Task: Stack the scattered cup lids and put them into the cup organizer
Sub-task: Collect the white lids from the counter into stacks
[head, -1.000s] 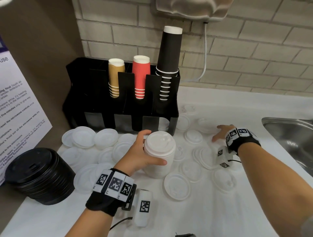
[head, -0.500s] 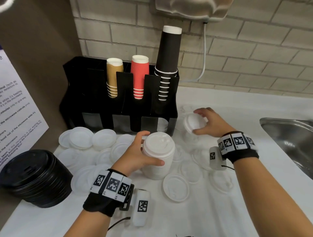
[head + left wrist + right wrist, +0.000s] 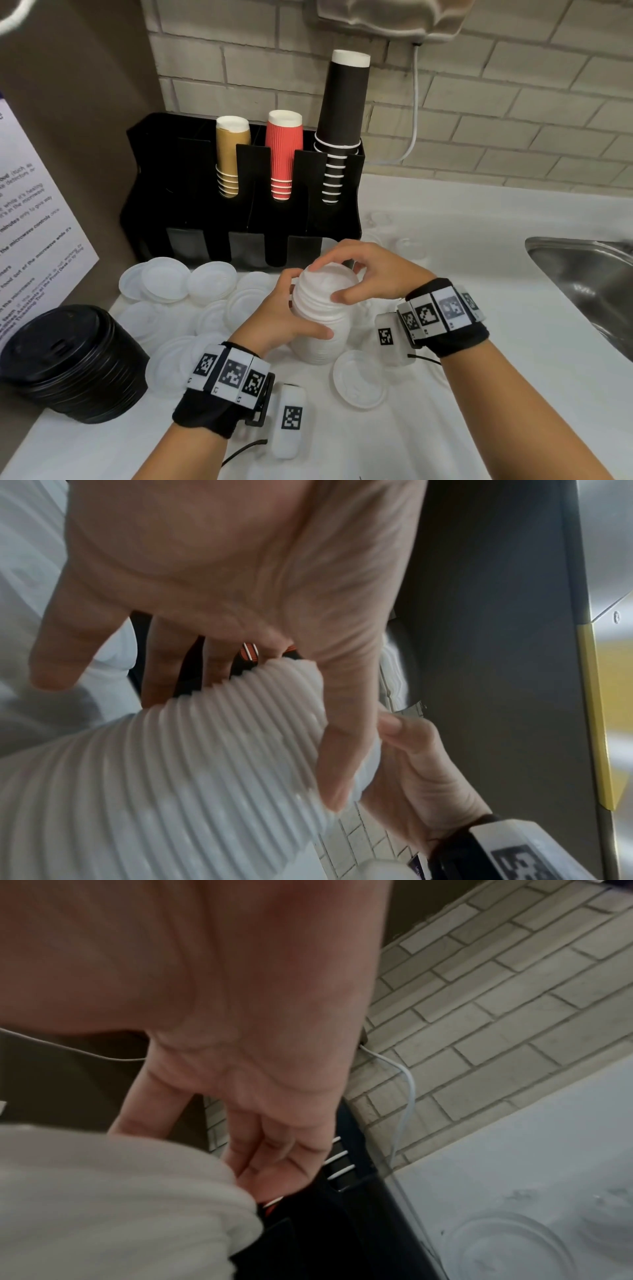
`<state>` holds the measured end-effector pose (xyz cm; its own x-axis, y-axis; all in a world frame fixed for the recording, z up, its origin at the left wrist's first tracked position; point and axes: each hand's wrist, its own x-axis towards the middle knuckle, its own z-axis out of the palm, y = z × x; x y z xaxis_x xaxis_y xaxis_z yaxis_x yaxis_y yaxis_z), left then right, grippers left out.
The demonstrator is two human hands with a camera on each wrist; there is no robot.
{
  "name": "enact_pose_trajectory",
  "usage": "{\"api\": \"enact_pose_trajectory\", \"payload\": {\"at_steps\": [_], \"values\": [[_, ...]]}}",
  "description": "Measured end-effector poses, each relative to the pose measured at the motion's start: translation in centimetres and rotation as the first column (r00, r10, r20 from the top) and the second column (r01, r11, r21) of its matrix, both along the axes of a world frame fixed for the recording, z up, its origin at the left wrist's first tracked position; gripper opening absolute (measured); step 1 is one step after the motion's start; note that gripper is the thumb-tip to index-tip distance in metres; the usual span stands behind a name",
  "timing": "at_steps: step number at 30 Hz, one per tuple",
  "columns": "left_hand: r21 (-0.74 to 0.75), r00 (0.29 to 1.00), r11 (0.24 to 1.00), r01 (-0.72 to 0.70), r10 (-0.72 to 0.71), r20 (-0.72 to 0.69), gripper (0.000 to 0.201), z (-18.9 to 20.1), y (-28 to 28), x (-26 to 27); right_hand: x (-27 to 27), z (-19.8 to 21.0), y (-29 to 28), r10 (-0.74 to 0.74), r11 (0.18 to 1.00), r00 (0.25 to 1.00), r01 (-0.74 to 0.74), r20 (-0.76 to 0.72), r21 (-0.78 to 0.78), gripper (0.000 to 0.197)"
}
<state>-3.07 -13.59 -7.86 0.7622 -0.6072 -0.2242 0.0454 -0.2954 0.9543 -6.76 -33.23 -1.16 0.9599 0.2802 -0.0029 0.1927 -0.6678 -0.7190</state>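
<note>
1. The left hand (image 3: 284, 318) is wrapping its thumb and fingers around the side of a tall stack of white lids (image 3: 320, 329), which is standing upright on the white worktop (image 3: 513, 394).
2. The right hand (image 3: 368, 274) is curling over the top of that stack, its fingertips gripping the rim of the uppermost lid (image 3: 329, 279); in the left wrist view the ribbed stack (image 3: 192, 764) is sitting against the left palm.
3. The black cup organizer (image 3: 191, 192) is standing just beyond both hands, against the brick wall, holding tan, red and black paper cups.
4. Loose white lids (image 3: 212, 282) are lying flat on the worktop to the left of the left hand, and one single lid (image 3: 359, 378) is resting just below the stack.
5. A pile of black lids (image 3: 73, 363) is sitting well to the left of the left wrist.
6. A steel sink (image 3: 589, 274) is lying to the right of the right hand.
</note>
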Motion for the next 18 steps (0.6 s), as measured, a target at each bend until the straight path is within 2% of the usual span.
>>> {"api": "enact_pose_trajectory", "payload": {"at_steps": [9,18], "values": [[-0.009,1.0,1.0,0.002,-0.002,0.01,0.089,-0.1,-0.2,0.1,-0.4,0.3,1.1,0.029,0.994,1.0,-0.029,-0.002,-0.103,0.05],[-0.004,1.0,1.0,-0.003,0.003,0.024,0.09,-0.2,-0.3,0.0,-0.7,-0.1,1.0,0.029,0.995,1.0,-0.029,0.003,-0.094,0.049]]}}
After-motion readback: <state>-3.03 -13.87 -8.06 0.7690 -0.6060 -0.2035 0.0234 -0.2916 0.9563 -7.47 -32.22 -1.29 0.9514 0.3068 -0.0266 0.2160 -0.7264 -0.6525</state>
